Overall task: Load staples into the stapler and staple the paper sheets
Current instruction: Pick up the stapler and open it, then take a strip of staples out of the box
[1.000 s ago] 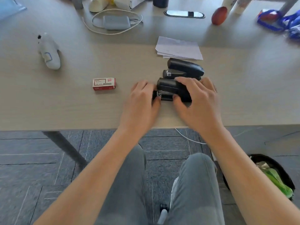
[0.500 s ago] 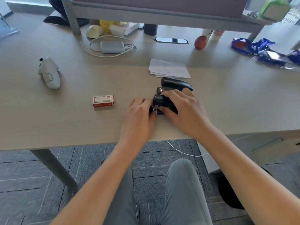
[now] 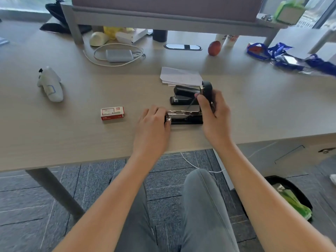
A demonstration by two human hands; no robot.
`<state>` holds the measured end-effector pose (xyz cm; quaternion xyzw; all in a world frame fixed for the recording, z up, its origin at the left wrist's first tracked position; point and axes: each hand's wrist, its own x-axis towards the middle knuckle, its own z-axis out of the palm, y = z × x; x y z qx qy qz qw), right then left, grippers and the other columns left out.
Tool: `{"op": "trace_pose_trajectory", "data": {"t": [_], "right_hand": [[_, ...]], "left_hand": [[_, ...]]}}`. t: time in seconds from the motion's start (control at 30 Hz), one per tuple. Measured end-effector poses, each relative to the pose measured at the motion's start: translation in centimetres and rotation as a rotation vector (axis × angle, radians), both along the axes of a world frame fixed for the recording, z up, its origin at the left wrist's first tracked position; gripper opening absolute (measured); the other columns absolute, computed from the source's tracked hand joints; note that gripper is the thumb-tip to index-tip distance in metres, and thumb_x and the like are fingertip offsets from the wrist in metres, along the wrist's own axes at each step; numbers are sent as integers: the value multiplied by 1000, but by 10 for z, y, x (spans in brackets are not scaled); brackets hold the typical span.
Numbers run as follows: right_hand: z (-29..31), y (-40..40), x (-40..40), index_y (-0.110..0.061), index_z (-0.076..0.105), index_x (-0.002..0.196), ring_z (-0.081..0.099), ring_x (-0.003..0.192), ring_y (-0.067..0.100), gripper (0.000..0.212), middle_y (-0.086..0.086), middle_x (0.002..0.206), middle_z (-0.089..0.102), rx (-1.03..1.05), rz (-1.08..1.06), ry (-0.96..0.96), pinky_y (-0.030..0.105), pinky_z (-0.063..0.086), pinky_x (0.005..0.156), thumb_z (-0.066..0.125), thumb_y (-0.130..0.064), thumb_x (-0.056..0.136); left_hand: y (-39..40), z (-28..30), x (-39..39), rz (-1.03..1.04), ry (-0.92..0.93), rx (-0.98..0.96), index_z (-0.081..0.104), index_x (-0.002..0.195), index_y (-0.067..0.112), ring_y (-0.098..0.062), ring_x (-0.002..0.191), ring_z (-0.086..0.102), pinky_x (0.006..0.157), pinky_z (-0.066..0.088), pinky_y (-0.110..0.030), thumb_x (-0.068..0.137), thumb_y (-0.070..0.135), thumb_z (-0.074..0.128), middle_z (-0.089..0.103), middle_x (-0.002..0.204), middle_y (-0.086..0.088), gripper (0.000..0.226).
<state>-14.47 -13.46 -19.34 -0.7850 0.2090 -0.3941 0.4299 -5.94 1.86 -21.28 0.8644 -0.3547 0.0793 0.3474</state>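
Your right hand (image 3: 212,110) clamps the stapler (image 3: 184,117) lid upright; your left hand (image 3: 153,122) pins its front; staple box (image 3: 112,113) lies left, nearer that hand.

Daylight pours in from the windows at the far corners, washing the table (image 3: 54,135) pale and even. Shadows are soft: a faint one beside the white controller (image 3: 50,84), a darker patch under the raised shelf (image 3: 163,20) at the back. The metal stapler rail (image 3: 183,113) catches a small glint. Straight lines bow toward the edges, and the blue lanyards (image 3: 291,57) at far right smear with motion blur.
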Motion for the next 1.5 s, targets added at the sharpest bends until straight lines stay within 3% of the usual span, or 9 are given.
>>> {"op": "trace_pose_trajectory", "data": {"t": [0.13,0.27,0.47,0.67,0.83,0.97,1.17,1.33,1.5], "right_hand": [[7,-7,-7,-27,67,98,63,78,8,19,2,102,76,351,-94,-93,27,52,73,52,-32,107],[13,-18,-21,-7,66,99,63,64,16,36,18,93,71,858,-113,-86,32,65,64,45,-34,111],[12,-33,-30,-4,69,71,55,36,12,53,13,70,73,537,-168,298,32,57,44,49,-34,109],[5,-21,-23,-17,68,55,54,38,8,52,3,59,73,118,-80,305,32,47,59,55,-35,102],[21,12,-7,-20,73,72,56,50,4,33,-7,63,72,-101,92,304,30,51,65,62,-34,101],[28,39,17,-19,74,80,55,60,12,25,-10,64,65,-277,128,329,31,44,63,67,-35,97],[34,78,64,-28,75,103,50,71,-2,14,-16,91,70,-462,321,390,30,46,73,70,-37,94],[27,89,107,-19,63,135,59,111,19,47,-1,124,64,-543,483,621,42,53,91,72,-37,92],[18,88,126,-21,70,127,59,109,20,40,-1,117,60,-478,583,627,45,53,92,72,-41,92]], "left_hand": [[-1,1,0,10,9,8,62,112,12,-26,108,51,91,46,-44,95,18,59,61,116,-5,18],[-3,1,-2,20,-16,23,61,112,9,-27,107,51,87,45,-40,95,16,59,60,115,-6,18],[-4,1,-4,55,-64,52,61,117,10,-27,106,52,87,42,-38,96,19,59,61,116,-6,23],[0,3,-6,50,-25,24,59,131,12,-25,112,53,94,44,-40,97,22,57,61,122,-5,35],[14,11,-3,89,154,-204,65,127,11,-15,90,60,87,53,-39,96,13,58,64,115,-2,33],[54,19,3,225,137,-247,72,106,16,-12,79,58,76,42,-18,94,11,59,67,105,0,19],[105,21,37,483,125,-201,68,101,20,-25,90,60,76,48,-35,92,27,65,62,96,4,12],[112,18,63,551,167,-102,65,111,18,-29,103,58,88,49,-45,92,39,64,60,101,1,28],[99,15,77,530,193,-78,65,113,20,-27,106,56,91,45,-43,93,37,62,70,100,1,26]]}}
